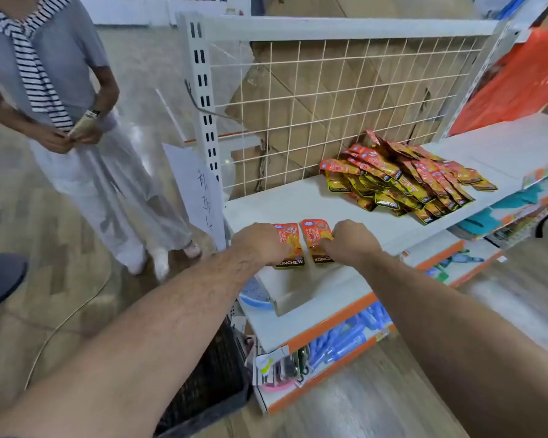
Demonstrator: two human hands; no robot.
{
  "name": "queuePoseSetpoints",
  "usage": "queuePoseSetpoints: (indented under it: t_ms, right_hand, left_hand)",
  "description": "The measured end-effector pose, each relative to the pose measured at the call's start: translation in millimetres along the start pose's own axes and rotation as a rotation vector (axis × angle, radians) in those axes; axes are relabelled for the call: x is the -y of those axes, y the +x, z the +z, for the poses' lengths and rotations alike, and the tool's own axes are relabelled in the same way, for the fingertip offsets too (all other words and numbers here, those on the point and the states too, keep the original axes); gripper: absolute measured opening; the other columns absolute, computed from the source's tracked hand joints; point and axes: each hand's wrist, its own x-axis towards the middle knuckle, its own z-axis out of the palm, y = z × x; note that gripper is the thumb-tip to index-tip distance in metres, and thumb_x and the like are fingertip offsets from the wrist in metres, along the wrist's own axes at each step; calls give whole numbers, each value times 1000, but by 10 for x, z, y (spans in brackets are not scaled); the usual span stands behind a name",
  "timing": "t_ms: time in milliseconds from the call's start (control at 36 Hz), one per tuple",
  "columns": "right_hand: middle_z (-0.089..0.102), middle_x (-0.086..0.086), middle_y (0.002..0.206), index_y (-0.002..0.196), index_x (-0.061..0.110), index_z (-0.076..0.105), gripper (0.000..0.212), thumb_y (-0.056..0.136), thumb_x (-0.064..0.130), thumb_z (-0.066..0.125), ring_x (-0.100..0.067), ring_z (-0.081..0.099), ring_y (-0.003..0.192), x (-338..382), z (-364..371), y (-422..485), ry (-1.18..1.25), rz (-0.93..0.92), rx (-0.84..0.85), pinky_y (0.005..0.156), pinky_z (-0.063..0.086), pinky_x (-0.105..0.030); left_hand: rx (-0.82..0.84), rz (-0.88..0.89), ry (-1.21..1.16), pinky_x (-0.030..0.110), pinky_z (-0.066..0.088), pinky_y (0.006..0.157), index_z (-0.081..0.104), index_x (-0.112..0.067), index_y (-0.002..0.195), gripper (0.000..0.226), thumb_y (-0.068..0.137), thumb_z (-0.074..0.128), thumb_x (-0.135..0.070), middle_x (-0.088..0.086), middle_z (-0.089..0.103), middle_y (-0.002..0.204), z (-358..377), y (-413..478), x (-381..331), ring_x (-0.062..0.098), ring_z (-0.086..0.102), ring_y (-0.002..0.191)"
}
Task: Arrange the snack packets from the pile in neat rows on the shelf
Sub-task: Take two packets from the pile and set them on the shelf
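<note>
Two orange-and-yellow snack packets lie side by side near the left front of the white shelf. My left hand rests with curled fingers on the left packet. My right hand pinches the right packet at its lower right side. A loose pile of packets of the same kind lies further back and to the right on the shelf, against the wire mesh.
A wire mesh back panel stands behind the shelf, cardboard beyond it. A person stands at left on the wooden floor, holding something small. Lower shelves carry blue items. An orange pack leans at right. A black crate sits below my left arm.
</note>
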Motion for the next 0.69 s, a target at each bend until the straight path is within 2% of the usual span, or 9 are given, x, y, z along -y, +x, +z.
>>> queuePoseSetpoints:
  t_ms: [139,250,306,417,472,556,611,694]
  right_hand:
    - [55,-4,91,98,15,51,36,87,47,64,-25,55,84,24,27,112,-12,74,51,68,44,-30]
    - [61,-8,100,104,13,55,27,87,33,63,-26,57,87,-11,80,224,-81,63,77,71,46,-31]
    - [62,-7,99,99,14,54,25,86,33,64,-25,56,84,-12,99,272,-69,63,85,71,47,-31]
    - [57,-5,93,94,16,49,31,81,34,71,-25,59,88,12,99,335,-24,70,120,70,47,-31]
    - [55,-4,91,93,16,49,26,84,30,69,-24,56,84,11,100,351,0,71,139,70,46,-30]
    - [55,-4,87,88,12,52,14,88,24,60,-22,53,78,-14,95,383,13,52,146,67,44,-29]
    - [54,-4,85,84,10,52,11,91,18,52,-22,52,76,-41,57,397,59,80,138,64,43,-28]
    - [51,-6,69,71,8,51,17,88,12,53,-23,50,60,-104,-24,394,269,172,115,50,37,-25]
  left_hand:
    - [33,-49,-23,25,41,59,53,-19,88,29,79,63,-45,-3,55,76,35,115,-76,17,58,75]
    - [57,-64,-25,27,46,65,58,-18,101,32,78,69,-38,0,60,87,30,199,-168,19,62,83]
    - [74,-78,-40,27,47,65,59,-16,100,32,77,69,-34,1,61,88,23,247,-201,20,63,84]
    - [95,-139,-119,25,40,54,58,-11,85,26,72,74,-26,1,56,76,27,347,-201,18,57,69]
    - [93,-166,-170,26,44,59,53,-9,79,28,73,77,-22,2,56,78,28,392,-203,21,61,77]
    - [72,-198,-297,27,45,64,54,-9,88,25,77,75,-18,5,57,85,19,436,-207,24,64,90]
    - [49,-231,-394,26,42,56,54,-9,80,19,81,72,-17,4,57,79,7,471,-207,23,62,82]
    - [23,-270,-582,24,37,50,50,-10,66,22,80,67,-12,6,52,65,-21,530,-215,25,54,65]
